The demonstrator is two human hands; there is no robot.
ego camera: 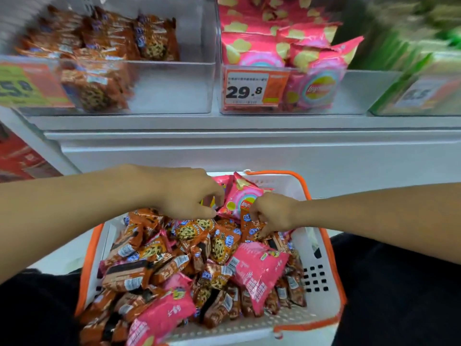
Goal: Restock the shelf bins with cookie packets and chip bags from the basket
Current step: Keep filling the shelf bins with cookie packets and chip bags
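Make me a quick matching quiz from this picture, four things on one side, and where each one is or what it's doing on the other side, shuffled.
Things
1. right hand
2. left hand
3. price tag reading 29.8
4. cookie packets in the clear bin

Places or states
A. stuck on the front of the bin with pink chip bags
B. on the shelf, upper left
C. pinching an orange cookie packet in the basket
D. reaching into the far end of the basket, beside a pink chip bag

Pairs: 1-C, 2-D, 3-A, 4-B
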